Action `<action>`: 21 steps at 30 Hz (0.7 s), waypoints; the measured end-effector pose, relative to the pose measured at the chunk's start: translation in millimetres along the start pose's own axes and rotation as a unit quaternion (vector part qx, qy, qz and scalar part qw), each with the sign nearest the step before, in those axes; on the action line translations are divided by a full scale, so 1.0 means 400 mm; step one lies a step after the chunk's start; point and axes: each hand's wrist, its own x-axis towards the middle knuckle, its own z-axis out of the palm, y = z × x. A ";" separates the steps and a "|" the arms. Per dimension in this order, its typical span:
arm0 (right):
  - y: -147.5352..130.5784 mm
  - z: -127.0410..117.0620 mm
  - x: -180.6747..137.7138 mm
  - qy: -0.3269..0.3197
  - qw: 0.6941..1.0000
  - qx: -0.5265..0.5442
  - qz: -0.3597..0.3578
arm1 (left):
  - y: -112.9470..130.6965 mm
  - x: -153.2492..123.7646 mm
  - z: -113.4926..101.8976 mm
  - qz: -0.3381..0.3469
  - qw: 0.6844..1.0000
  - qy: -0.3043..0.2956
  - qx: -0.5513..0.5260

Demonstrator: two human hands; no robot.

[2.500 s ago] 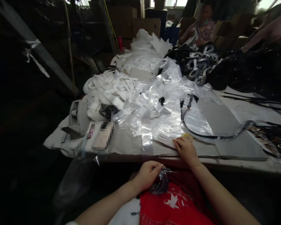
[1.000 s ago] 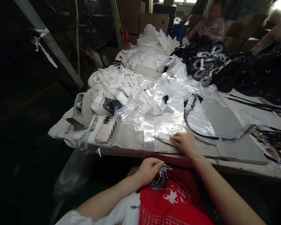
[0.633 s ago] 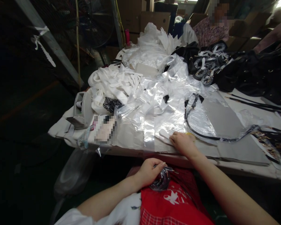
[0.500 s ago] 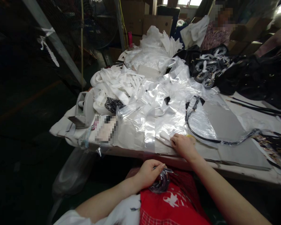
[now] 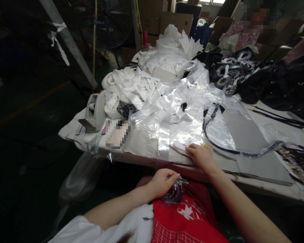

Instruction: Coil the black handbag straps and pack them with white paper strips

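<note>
Above my lap, my left hand [image 5: 164,184] is closed around a coiled dark strap [image 5: 174,194] wrapped in clear plastic. At the table's front edge, the fingers of my right hand [image 5: 200,156] pinch the near end of a white strip [image 5: 180,147] lying on the table. A roll of yellow tape [image 5: 208,147] sits just behind that hand, partly covered by it. To the right, a long black strap [image 5: 224,151], partly in plastic, curves across the table. Flat clear plastic bags [image 5: 184,125] spread out beyond my right hand.
A pile of white strips [image 5: 129,84] lies at the left, behind a grey tape dispenser [image 5: 94,113]. Several wrapped coils [image 5: 228,76] and black bags [image 5: 273,84] are heaped at the back right. Across the table is another person [image 5: 243,33]. A fan [image 5: 111,27] stands at the back left.
The view has shifted slightly. My right hand remains at the white strip, and my left hand still holds the coiled strap. The person opposite has lowered a white sheet-like item.
</note>
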 end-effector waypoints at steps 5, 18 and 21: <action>-0.014 -0.010 0.004 -0.001 1.000 -0.020 0.006 | -0.001 -0.003 0.000 0.005 1.000 0.008 -0.011; -0.015 0.031 0.016 0.074 0.996 -0.040 0.038 | 0.005 -0.007 0.002 0.021 1.000 0.010 0.002; -0.008 0.044 0.000 0.098 0.994 -0.027 0.036 | -0.003 -0.011 -0.002 0.014 1.000 0.012 0.001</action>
